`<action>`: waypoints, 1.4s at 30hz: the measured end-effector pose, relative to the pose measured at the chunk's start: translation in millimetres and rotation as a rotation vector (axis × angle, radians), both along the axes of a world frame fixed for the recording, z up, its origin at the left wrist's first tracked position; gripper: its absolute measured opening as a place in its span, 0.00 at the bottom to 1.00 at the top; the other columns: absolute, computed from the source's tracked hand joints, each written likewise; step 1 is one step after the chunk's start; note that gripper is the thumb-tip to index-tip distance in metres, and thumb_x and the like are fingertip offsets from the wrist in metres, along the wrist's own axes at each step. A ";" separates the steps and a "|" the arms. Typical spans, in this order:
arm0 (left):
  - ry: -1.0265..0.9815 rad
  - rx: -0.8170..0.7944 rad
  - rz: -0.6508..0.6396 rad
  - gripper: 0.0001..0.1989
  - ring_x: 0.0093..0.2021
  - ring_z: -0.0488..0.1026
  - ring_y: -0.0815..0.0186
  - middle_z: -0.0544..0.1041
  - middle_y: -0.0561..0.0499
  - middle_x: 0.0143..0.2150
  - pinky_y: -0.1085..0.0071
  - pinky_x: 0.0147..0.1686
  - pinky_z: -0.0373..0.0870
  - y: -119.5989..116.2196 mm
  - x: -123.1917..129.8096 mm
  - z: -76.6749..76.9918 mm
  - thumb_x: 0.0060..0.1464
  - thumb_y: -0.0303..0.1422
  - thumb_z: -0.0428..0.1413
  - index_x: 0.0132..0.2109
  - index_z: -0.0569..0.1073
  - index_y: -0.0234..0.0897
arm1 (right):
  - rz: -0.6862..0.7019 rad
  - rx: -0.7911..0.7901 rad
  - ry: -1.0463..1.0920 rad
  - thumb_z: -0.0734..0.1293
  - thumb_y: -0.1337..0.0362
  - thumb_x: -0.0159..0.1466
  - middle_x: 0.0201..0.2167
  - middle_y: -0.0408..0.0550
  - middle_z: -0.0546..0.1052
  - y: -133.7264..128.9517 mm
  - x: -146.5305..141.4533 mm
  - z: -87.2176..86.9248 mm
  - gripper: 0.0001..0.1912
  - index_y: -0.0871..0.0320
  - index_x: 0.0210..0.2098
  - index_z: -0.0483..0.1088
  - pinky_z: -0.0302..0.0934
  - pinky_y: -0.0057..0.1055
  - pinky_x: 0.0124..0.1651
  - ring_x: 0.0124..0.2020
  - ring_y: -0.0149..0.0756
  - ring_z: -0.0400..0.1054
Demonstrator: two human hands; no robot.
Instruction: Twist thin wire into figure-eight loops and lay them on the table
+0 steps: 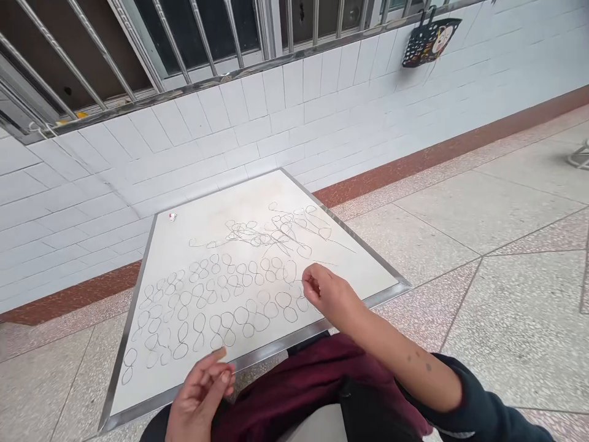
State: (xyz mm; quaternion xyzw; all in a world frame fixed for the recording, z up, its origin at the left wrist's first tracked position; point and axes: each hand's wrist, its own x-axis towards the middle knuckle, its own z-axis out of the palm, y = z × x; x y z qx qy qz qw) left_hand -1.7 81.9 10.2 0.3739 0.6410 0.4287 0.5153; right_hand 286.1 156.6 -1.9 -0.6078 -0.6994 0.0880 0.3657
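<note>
My right hand [324, 288] hovers over the right side of the white board table, its thumb and fingertips pinched together. A thin wire loop [289, 270] reaches to those fingertips; its end there is hard to make out. My left hand [202, 393] is at the table's near edge, palm turned up, fingers half curled and apart, with nothing visible in it. Rows of thin dark wire figure-eights [223, 329] lie flat across the near and left parts of the table. Beyond them is a tangled pile of looped wires [262, 236], some with straight tails.
The white table [239, 187] has a metal rim and stands against a white brick wall [257, 116]. A small white-and-red item [172, 217] lies at its far left corner. A black basket [430, 43] hangs from the barred window. Speckled floor tiles [519, 325] stretch to the right.
</note>
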 end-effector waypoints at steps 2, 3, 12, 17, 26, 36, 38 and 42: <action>-0.084 0.101 -0.151 0.25 0.42 0.74 0.62 0.79 0.48 0.40 0.67 0.43 0.70 17.1 36.2 21.1 0.45 0.39 0.66 0.51 0.73 0.39 | 0.036 0.057 0.114 0.59 0.73 0.61 0.26 0.40 0.69 -21.2 -20.6 17.3 0.06 0.55 0.33 0.60 0.57 0.25 0.26 0.22 0.28 0.63; -0.148 0.143 -0.198 0.25 0.45 0.74 0.63 0.79 0.47 0.43 0.66 0.47 0.69 22.2 52.3 28.5 0.47 0.38 0.65 0.53 0.72 0.40 | 0.059 0.075 0.157 0.59 0.72 0.62 0.26 0.40 0.69 -30.7 -29.3 24.1 0.05 0.55 0.34 0.60 0.57 0.25 0.26 0.23 0.28 0.63; -0.388 0.312 -0.110 0.22 0.40 0.72 0.67 0.77 0.49 0.39 0.67 0.46 0.69 -2.2 85.9 32.7 0.51 0.31 0.62 0.53 0.70 0.40 | 0.179 0.027 0.374 0.60 0.67 0.65 0.31 0.45 0.73 -76.0 -57.7 33.9 0.05 0.53 0.41 0.63 0.65 0.29 0.28 0.27 0.33 0.69; -0.362 0.350 -0.104 0.22 0.37 0.72 0.68 0.78 0.50 0.38 0.69 0.42 0.70 -13.4 75.7 35.1 0.55 0.32 0.59 0.56 0.67 0.40 | 0.276 0.031 0.327 0.59 0.67 0.66 0.34 0.48 0.73 -85.2 -64.7 32.6 0.08 0.53 0.42 0.67 0.64 0.31 0.28 0.28 0.34 0.69; -0.262 0.338 -0.139 0.24 0.33 0.70 0.69 0.77 0.51 0.36 0.71 0.37 0.68 -26.7 61.7 45.8 0.55 0.34 0.59 0.58 0.65 0.41 | 0.305 0.023 0.298 0.59 0.69 0.66 0.29 0.45 0.71 -96.0 -77.8 38.4 0.08 0.54 0.39 0.69 0.61 0.29 0.28 0.28 0.33 0.66; -0.234 0.374 -0.043 0.29 0.30 0.68 0.69 0.74 0.53 0.31 0.74 0.28 0.65 -27.4 56.5 37.4 0.54 0.36 0.59 0.61 0.61 0.43 | 0.376 0.110 0.192 0.58 0.71 0.67 0.32 0.47 0.72 -97.4 -89.8 28.6 0.11 0.53 0.43 0.68 0.63 0.32 0.34 0.33 0.36 0.68; -0.234 0.371 -0.021 0.30 0.30 0.68 0.69 0.75 0.52 0.32 0.74 0.29 0.65 -27.8 55.7 35.6 0.54 0.37 0.60 0.62 0.61 0.43 | 0.371 0.113 0.197 0.58 0.71 0.67 0.33 0.48 0.73 -97.2 -92.1 26.0 0.11 0.54 0.44 0.68 0.64 0.32 0.34 0.33 0.36 0.68; -0.241 0.350 0.030 0.32 0.32 0.69 0.68 0.77 0.50 0.35 0.74 0.28 0.64 -28.1 56.8 32.7 0.52 0.37 0.61 0.62 0.62 0.43 | 0.352 0.089 0.273 0.58 0.69 0.68 0.32 0.48 0.73 -97.5 -94.9 23.1 0.09 0.54 0.41 0.69 0.64 0.33 0.34 0.31 0.36 0.67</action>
